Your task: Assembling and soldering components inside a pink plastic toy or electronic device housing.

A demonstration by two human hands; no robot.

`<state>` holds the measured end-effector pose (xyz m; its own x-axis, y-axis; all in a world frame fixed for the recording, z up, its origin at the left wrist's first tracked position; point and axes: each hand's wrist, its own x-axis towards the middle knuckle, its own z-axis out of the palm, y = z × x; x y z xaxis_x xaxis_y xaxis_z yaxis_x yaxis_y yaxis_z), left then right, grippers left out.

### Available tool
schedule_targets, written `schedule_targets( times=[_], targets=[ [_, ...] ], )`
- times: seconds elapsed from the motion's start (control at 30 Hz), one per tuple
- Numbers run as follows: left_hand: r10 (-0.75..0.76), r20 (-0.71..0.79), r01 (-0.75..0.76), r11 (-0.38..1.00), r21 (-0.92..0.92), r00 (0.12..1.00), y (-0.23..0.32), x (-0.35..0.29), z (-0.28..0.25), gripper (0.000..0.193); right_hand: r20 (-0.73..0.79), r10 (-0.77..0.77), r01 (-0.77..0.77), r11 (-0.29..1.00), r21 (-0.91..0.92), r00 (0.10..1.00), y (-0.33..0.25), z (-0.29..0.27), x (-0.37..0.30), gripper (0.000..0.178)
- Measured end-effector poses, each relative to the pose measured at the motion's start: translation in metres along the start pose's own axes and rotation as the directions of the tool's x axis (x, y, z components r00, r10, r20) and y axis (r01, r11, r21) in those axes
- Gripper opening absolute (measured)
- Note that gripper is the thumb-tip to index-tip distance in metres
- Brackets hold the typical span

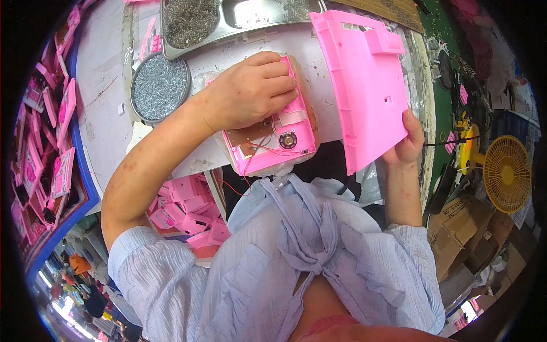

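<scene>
Over the open pink housing point(265, 166), I am holding my left hand point(256, 91) with its fingers curled close together; their tips are hiding from view, so I cannot tell whether they are pinching anything. The housing itself is lying face up on the white table point(327, 94), and inside it a brown board point(239, 138), thin red wires point(268, 147) and a round speaker point(288, 140) are showing. To the right of the housing, my right hand point(403, 142) is gripping a large pink panel point(370, 97) by its outer edge, tilting it upright. Left of the housing, a round bowl point(133, 94) is holding silvery screws point(160, 85). Beyond the housing, a metal tray point(228, 37) is carrying small metal pieces point(191, 23). Below and left of the housing, pink parts point(191, 208) are lying heaped.
</scene>
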<state>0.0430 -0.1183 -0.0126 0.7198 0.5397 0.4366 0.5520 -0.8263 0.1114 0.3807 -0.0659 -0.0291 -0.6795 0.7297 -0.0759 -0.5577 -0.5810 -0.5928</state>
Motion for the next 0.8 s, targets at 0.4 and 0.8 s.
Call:
schedule_targets(
  times=[0.4, 0.8],
  targets=[
    [-0.958, -0.004, 0.126, 0.041, -0.991, 0.286, 0.111, 0.010, -0.045, 0.083, 0.048, 0.313, -0.261, 0.861, -0.437, 0.949, 0.025, 0.069, 0.036, 0.052],
    [-0.914, -0.399, 0.248, 0.371, -0.895, -0.073, 0.085, -0.064, -0.074, 0.051, -0.033, 0.032, -0.036, 0.102, -0.994, 0.999, 0.053, 0.071, 0.081, 0.019]
  ],
)
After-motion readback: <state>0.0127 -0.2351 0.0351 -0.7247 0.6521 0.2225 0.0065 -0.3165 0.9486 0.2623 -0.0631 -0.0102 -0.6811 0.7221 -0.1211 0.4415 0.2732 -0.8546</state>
